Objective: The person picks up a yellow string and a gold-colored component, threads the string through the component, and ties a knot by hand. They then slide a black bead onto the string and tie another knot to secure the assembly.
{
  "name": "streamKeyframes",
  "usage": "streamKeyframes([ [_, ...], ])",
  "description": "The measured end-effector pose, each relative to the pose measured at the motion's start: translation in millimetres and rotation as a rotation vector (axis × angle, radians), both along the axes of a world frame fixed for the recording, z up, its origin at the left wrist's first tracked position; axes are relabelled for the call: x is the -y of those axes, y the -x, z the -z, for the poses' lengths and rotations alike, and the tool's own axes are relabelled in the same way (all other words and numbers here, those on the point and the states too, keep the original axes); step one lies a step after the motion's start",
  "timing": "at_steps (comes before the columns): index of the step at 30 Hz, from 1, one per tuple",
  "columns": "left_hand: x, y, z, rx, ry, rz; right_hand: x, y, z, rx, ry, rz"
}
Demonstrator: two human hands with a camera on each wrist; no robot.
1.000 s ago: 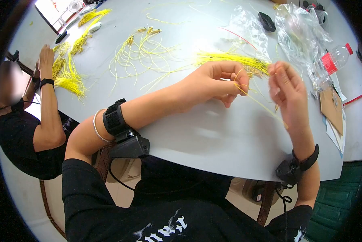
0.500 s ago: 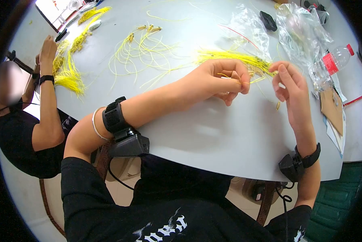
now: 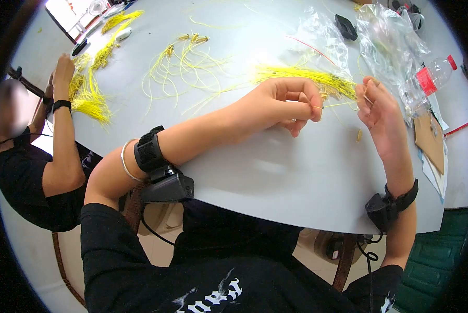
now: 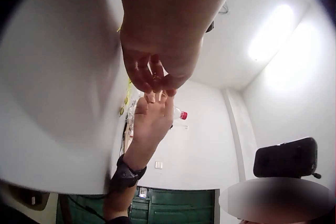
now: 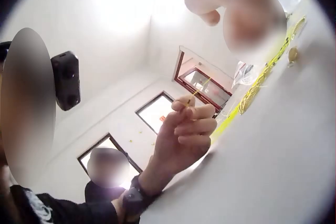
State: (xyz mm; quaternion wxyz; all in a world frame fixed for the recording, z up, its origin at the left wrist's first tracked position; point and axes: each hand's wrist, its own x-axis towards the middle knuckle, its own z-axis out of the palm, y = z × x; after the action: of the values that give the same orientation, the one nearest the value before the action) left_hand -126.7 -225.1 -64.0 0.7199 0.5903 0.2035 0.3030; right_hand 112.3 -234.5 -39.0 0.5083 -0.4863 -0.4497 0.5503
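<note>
Yellow thread is pinched by the left hand; at its three o'clock, the right hand bends, its grip unclear

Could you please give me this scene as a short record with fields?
left hand: pinches a thin yellow cord
right hand: fingers bent, a thin strand at them; grip unclear
bundle: yellow, on the table, just beyond the hands
bottle: clear, red cap and label, right side
bags: clear plastic, far right
other person: at left, beside more yellow cords
</note>
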Motion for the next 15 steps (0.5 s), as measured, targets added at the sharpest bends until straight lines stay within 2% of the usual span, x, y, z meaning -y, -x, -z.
streamKeyframes([
  [3,0,0,1,0.004,0.001,0.007,10,22,-7,0.177,-0.334,0.158],
  [6,1,-1,0,0.009,-0.002,0.000,18,29,-7,0.352,-0.611,0.072],
  [9,1,-1,0,0.009,-0.008,-0.001,33,36,-10,0.506,-0.340,-0.311],
  [10,0,-1,0,0.009,-0.012,0.003,28,31,-6,0.601,-0.352,-0.403],
  [13,1,-3,0,0.023,-0.022,-0.035,22,22,-5,0.485,-0.200,-0.483],
  [15,3,-3,-1,0.000,-0.039,-0.056,23,19,-8,0.270,-0.079,-0.513],
])
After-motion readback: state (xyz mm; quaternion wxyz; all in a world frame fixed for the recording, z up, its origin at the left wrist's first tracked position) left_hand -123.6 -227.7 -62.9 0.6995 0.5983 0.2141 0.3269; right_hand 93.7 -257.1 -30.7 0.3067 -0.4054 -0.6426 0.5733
